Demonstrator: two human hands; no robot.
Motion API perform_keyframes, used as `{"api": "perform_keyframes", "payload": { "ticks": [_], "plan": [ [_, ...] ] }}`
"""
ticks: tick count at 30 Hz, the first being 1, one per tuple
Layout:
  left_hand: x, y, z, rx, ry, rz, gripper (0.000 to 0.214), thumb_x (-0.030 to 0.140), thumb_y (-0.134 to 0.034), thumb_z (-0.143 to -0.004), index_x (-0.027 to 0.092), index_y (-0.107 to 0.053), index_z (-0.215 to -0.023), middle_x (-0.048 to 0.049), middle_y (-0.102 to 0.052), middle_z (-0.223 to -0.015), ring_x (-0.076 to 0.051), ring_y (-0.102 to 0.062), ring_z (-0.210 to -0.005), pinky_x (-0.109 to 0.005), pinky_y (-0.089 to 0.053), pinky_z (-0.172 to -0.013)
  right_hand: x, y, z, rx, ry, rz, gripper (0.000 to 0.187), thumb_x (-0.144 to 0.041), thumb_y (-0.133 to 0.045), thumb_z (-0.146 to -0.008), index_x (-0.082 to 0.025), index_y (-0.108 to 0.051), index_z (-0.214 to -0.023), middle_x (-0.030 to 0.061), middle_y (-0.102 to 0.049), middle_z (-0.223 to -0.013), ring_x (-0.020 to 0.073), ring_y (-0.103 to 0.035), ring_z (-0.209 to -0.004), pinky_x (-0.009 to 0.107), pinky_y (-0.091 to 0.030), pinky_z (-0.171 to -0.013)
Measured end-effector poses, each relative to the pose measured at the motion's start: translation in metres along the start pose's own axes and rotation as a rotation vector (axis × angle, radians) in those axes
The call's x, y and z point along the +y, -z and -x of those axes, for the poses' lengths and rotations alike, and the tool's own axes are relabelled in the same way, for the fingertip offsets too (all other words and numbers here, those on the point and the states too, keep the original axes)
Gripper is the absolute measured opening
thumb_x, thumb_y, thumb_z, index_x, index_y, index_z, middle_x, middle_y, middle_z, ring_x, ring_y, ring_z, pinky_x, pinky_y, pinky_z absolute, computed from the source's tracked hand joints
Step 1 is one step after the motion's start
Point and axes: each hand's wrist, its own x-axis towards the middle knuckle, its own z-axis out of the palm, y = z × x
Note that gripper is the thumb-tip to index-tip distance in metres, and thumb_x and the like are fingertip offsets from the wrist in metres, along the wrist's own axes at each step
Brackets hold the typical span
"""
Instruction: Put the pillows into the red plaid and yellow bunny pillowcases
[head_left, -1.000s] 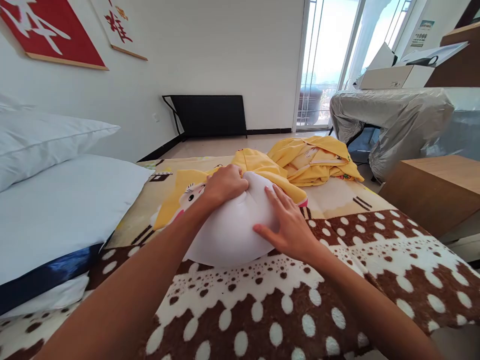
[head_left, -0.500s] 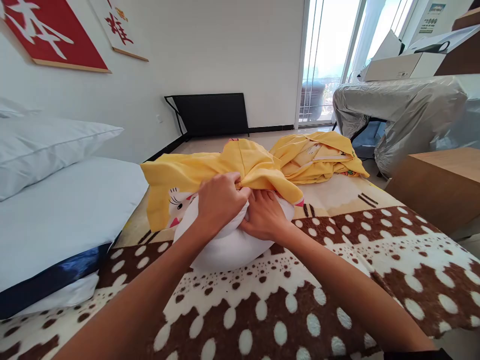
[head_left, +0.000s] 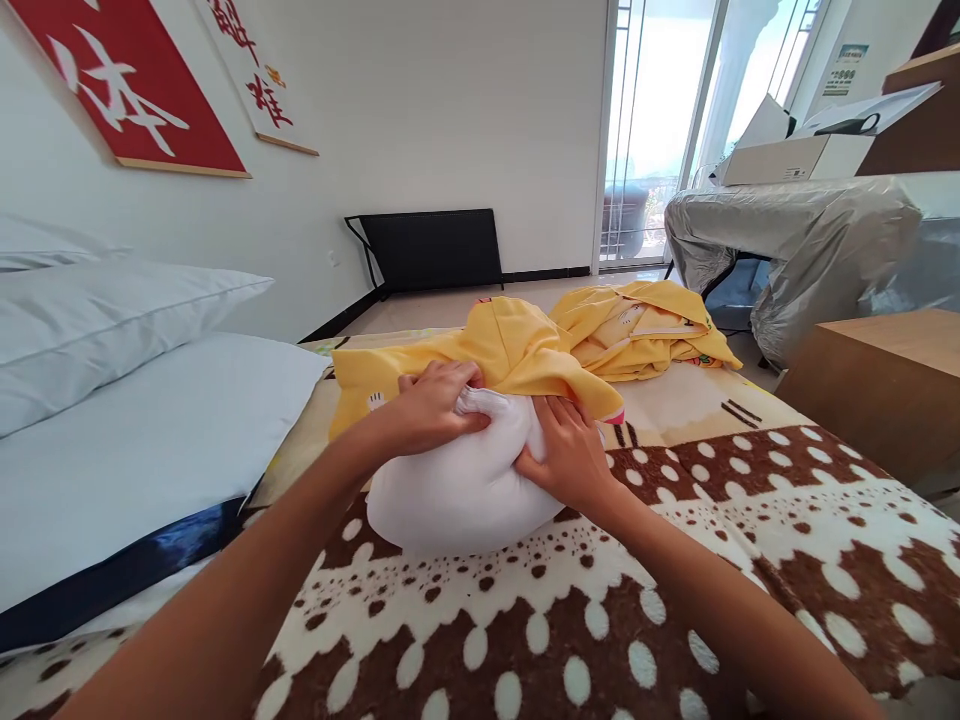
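Note:
A plump white pillow [head_left: 465, 505] lies on the patterned blanket, its far end covered by a yellow pillowcase [head_left: 517, 335] with a printed cartoon face. My left hand [head_left: 439, 408] is closed on a gathered fold at the pillow's top, close to the edge of the yellow cloth. On the pillow's right side, my right hand [head_left: 571, 452] grips the white fabric, its fingertips near the case's edge. How far the pillow reaches inside the case is hidden.
Beyond lies a second crumpled yellow cloth [head_left: 645, 330]. White pillows [head_left: 112, 320] are stacked at the left on the brown-and-cream blanket [head_left: 750, 500]. A wooden box-like piece [head_left: 877, 380] stands at the right, near a plastic-covered item [head_left: 795, 220]. A black folded frame [head_left: 431, 250] leans against the wall.
My hands have moved apart, uncovering more white pillow between them. My left hand has shifted from the yellow cloth onto the white fold. The view has tilted upward slightly.

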Motion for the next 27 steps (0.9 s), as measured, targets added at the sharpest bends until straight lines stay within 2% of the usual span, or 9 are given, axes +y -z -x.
{"api": "perform_keyframes", "payload": {
  "ticks": [3, 6, 9, 11, 15, 17, 20, 24, 27],
  "plan": [
    [0.003, -0.016, 0.0, 0.119, -0.003, -0.022, 0.025, 0.038, -0.048, -0.07, 0.022, -0.05, -0.089, -0.0082, -0.059, -0.102, -0.031, -0.049, -0.105, -0.048, -0.032, -0.09, -0.014, 0.01, 0.011, 0.207, 0.133, 0.055, 0.042, -0.023, -0.048, -0.081, -0.01, -0.055, -0.121, 0.0147, -0.059, -0.12, 0.0293, -0.048, -0.115, 0.045, -0.035, -0.098],
    [0.005, -0.021, 0.001, 0.196, 0.003, 0.051, 0.023, 0.035, -0.049, -0.069, 0.02, -0.049, -0.086, -0.0068, -0.058, -0.095, -0.029, -0.051, -0.099, -0.044, -0.035, -0.086, -0.04, 0.019, 0.018, 0.186, 0.293, -0.003, 0.041, -0.016, -0.042, -0.084, -0.008, -0.055, -0.121, 0.0149, -0.057, -0.122, 0.0256, -0.045, -0.119, 0.04, -0.037, -0.1],
    [-0.001, -0.012, 0.001, 0.097, -0.012, 0.287, 0.024, 0.034, -0.054, -0.065, 0.02, -0.052, -0.084, -0.0018, -0.059, -0.086, -0.023, -0.055, -0.087, -0.035, -0.04, -0.076, -0.067, 0.018, 0.019, 0.082, 0.277, 0.008, 0.046, -0.025, -0.04, -0.088, -0.002, -0.052, -0.125, 0.0192, -0.054, -0.125, 0.0295, -0.043, -0.121, 0.044, -0.037, -0.099],
    [-0.01, -0.004, 0.003, -0.017, -0.046, 0.484, 0.027, 0.033, -0.055, -0.066, 0.02, -0.058, -0.089, -0.0009, -0.062, -0.092, -0.023, -0.056, -0.091, -0.031, -0.043, -0.077, -0.079, 0.012, 0.017, 0.044, 0.228, 0.075, 0.056, -0.035, -0.041, -0.088, -0.001, -0.045, -0.133, 0.0231, -0.048, -0.13, 0.0352, -0.042, -0.118, 0.051, -0.037, -0.095],
    [-0.035, 0.009, 0.013, -0.11, -0.069, 0.69, 0.037, 0.035, -0.051, -0.073, 0.023, -0.062, -0.105, -0.0039, -0.061, -0.119, -0.024, -0.054, -0.109, -0.031, -0.043, -0.09, -0.087, 0.007, 0.008, -0.049, 0.209, 0.166, 0.073, -0.04, -0.047, -0.082, -0.014, -0.026, -0.146, 0.0213, -0.05, -0.123, 0.036, -0.047, -0.104, 0.055, -0.038, -0.086],
    [-0.045, 0.01, 0.019, 0.002, -0.052, 0.583, 0.036, 0.039, -0.053, -0.073, 0.022, -0.061, -0.104, -0.0065, -0.06, -0.117, -0.024, -0.055, -0.106, -0.031, -0.044, -0.088, -0.086, 0.009, 0.002, -0.092, 0.205, 0.17, 0.079, -0.04, -0.05, -0.078, -0.012, -0.024, -0.147, 0.018, -0.055, -0.11, 0.0325, -0.047, -0.096, 0.051, -0.04, -0.082],
    [-0.056, 0.009, 0.028, 0.201, -0.056, 0.284, 0.034, 0.045, -0.057, -0.072, 0.02, -0.056, -0.096, -0.0063, -0.061, -0.098, -0.022, -0.056, -0.091, -0.03, -0.044, -0.081, -0.085, 0.012, -0.006, -0.115, 0.199, 0.177, 0.076, -0.044, -0.048, -0.079, -0.007, -0.031, -0.144, 0.0151, -0.056, -0.098, 0.0295, -0.046, -0.088, 0.046, -0.041, -0.077],
    [-0.06, 0.001, 0.028, 0.113, -0.083, 0.113, 0.024, 0.041, -0.053, -0.075, 0.02, -0.053, -0.087, -0.0028, -0.059, -0.085, -0.017, -0.053, -0.074, -0.028, -0.042, -0.07, -0.083, 0.01, -0.008, -0.085, 0.227, 0.196, 0.065, -0.051, -0.036, -0.089, -0.005, -0.044, -0.135, 0.0152, -0.056, -0.097, 0.0279, -0.046, -0.087, 0.044, -0.04, -0.076],
    [-0.055, -0.009, 0.02, 0.167, -0.095, -0.046, 0.016, 0.033, -0.049, -0.078, 0.02, -0.051, -0.086, -0.0038, -0.059, -0.087, -0.018, -0.054, -0.076, -0.029, -0.04, -0.066, -0.083, 0.009, -0.006, -0.082, 0.255, 0.19, 0.06, -0.048, -0.036, -0.091, -0.003, -0.049, -0.129, 0.0162, -0.058, -0.098, 0.028, -0.047, -0.09, 0.044, -0.039, -0.076]
  ]
}}
